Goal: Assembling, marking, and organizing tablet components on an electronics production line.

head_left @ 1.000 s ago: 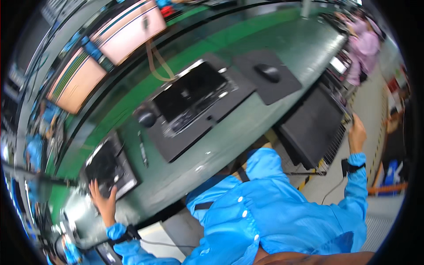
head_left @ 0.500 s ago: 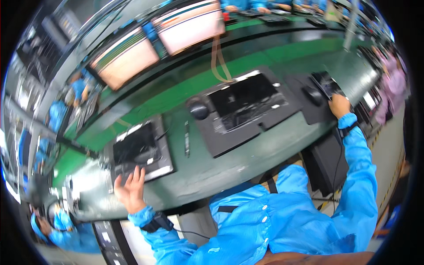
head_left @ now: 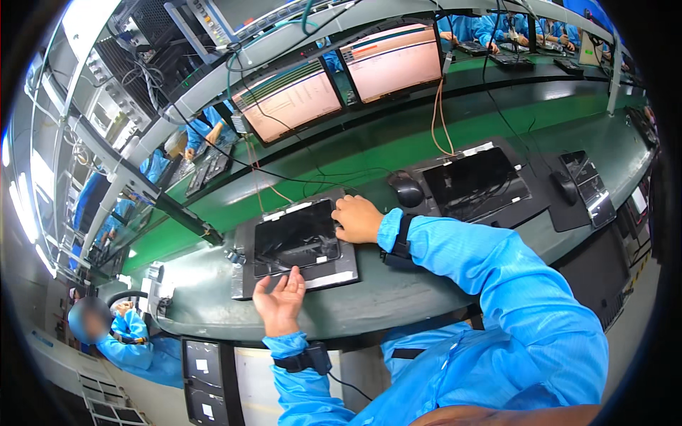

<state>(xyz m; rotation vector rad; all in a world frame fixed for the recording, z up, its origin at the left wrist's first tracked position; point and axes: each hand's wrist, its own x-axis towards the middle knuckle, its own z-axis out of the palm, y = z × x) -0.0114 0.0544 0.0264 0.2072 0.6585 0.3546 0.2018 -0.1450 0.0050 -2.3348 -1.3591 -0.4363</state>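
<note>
My left hand point(head_left: 280, 304) lies palm up with fingers loosely spread, its tips touching the near edge of the grey fixture tray point(head_left: 341, 266); it clamps nothing. My right hand point(head_left: 357, 219) rests curled on the tray's right rim at about three o'clock from the dark tablet point(head_left: 296, 236), fingers together against its edge; whether it pinches anything, I cannot tell. The tablet is a flat, glossy black rectangle with rounded corners, seated in the matte tray on the smooth green bench point(head_left: 398, 291). At one o'clock from it sits a rounded black mouse point(head_left: 407, 190), then a second tablet fixture point(head_left: 474, 183). At twelve o'clock hang two monitors point(head_left: 341, 82) with pale pinkish screens. Both my sleeves are shiny blue cloth.
</note>
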